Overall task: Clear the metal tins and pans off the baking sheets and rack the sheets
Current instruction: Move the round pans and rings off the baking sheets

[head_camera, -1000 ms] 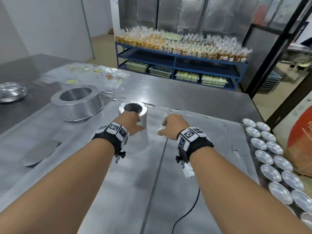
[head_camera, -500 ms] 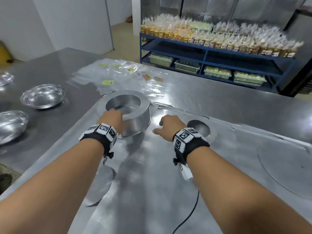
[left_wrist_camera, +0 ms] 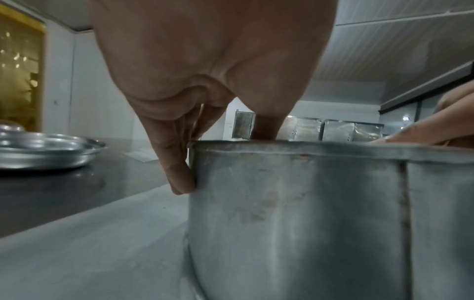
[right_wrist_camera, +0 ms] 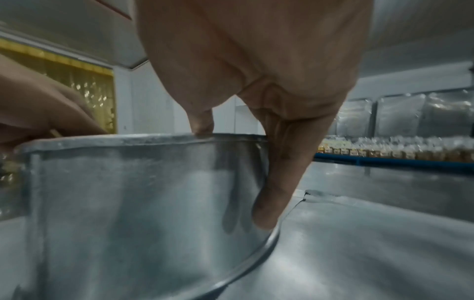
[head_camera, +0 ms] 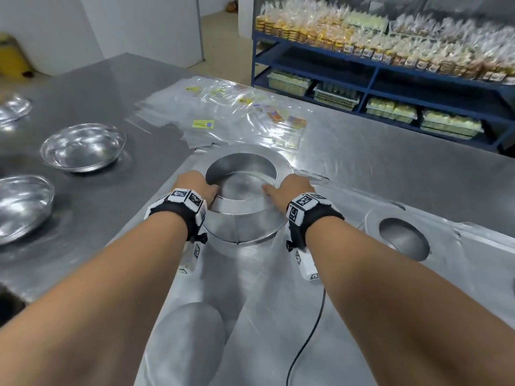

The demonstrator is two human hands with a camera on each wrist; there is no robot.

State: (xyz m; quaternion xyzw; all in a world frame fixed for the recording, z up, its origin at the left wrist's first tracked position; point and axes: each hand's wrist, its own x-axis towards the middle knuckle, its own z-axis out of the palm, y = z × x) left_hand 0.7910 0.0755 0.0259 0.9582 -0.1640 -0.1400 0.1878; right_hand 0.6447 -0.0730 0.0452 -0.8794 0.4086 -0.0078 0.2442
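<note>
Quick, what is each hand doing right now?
Left hand: pinches the rim of the big round pan.
Right hand: pinches the same pan's rim on the opposite side.

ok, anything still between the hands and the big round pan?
Nothing visible. The left hand and right hand already pinch the big round pan at opposite sides of its rim, thumbs inside and fingers outside. It stands on the baking sheet.

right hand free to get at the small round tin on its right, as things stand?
Probably not yet: the right hand grips the rim of the large round cake tin along with the left hand. The small round tin sits unobstructed nearby.
</note>
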